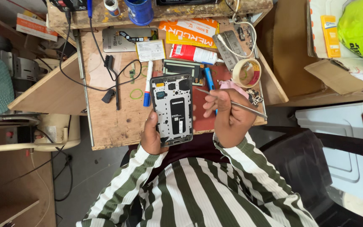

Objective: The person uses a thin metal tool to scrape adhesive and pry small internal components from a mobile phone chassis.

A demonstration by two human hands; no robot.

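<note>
Phone: an opened phone (173, 110) with its back cover off, dark inner frame and black battery exposed, is held upright above the near edge of a wooden workbench (106, 122), between the person's two hands.
Left hand: the left hand (152, 134) grasps the phone from below and behind, thumb along its left edge; most of the fingers are hidden by the handset.
Right hand: the right hand (227, 115) is closed around a thin metal tool (232, 103), held like a pen, its tip just beside the phone's upper right edge; whether tip and frame touch is hard to make out.
Hidden: the phone's small parts are too fine to tell apart.
Bench, near: a blue-capped white marker (147, 84), a green rubber band (136, 93), a black brush (113, 80) and a black cable (76, 80) lie left of the phone; a flat dark frame part (183, 67) lies behind it.
Bench, far: a roll of pale tape (246, 72), a red-and-white tube (193, 54), an orange packet (190, 32) and a grey back cover (124, 40) sit well behind; a blue cup (139, 10) is cut off at the top.
Room: the person wears a green-and-white striped sleeve (253, 168); cardboard boxes (311, 63) stand to the right, and a black chair (307, 164) shows below.
</note>
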